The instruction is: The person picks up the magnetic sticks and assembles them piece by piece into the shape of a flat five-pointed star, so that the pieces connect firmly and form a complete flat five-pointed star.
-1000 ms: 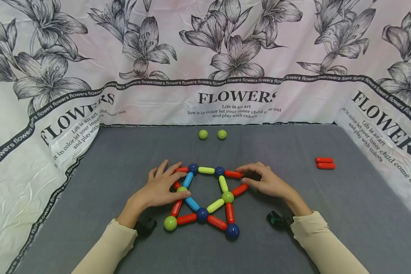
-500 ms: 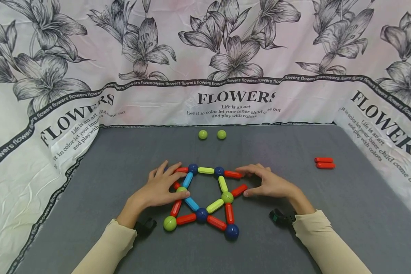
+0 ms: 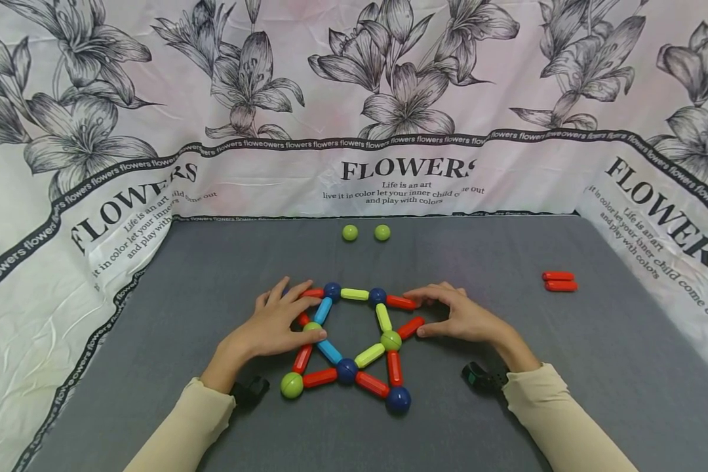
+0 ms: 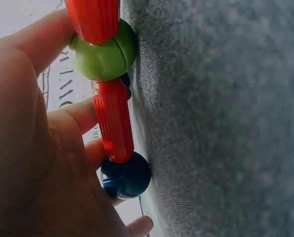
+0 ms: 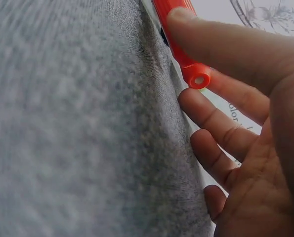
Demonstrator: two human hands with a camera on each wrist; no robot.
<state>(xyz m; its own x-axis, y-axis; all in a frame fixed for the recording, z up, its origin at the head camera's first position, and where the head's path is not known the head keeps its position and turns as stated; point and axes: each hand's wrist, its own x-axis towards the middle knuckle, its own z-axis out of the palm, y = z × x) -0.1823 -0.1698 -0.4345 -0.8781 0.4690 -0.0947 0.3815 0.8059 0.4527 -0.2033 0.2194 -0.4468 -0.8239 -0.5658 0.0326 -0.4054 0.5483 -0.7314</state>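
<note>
A star-shaped frame of magnetic rods and balls lies flat on the grey cloth. My left hand point(image 3: 280, 326) is spread over its left side, thumb by a green ball point(image 4: 105, 57). The fingers reach behind a red rod point(image 4: 113, 121) and a dark blue ball point(image 4: 127, 175), which the hand hides in the head view. On the right, my right hand point(image 3: 463, 314) touches two red rods with free ends. Its index finger is at the upper rod point(image 3: 401, 302), its thumb against the lower rod point(image 3: 411, 327). The rod ends stand apart.
Two green balls, a left one point(image 3: 350, 233) and a right one point(image 3: 382, 233), lie at the back. A pair of loose red rods point(image 3: 560, 286) lies at the right. A flower-printed curtain point(image 3: 410, 174) borders the table point(image 3: 478, 432).
My right thumb has moved from between the two red rods to the lower rod's near side, widening the gap to the index finger. The frame has shifted very slightly left. My left hand stays put.
</note>
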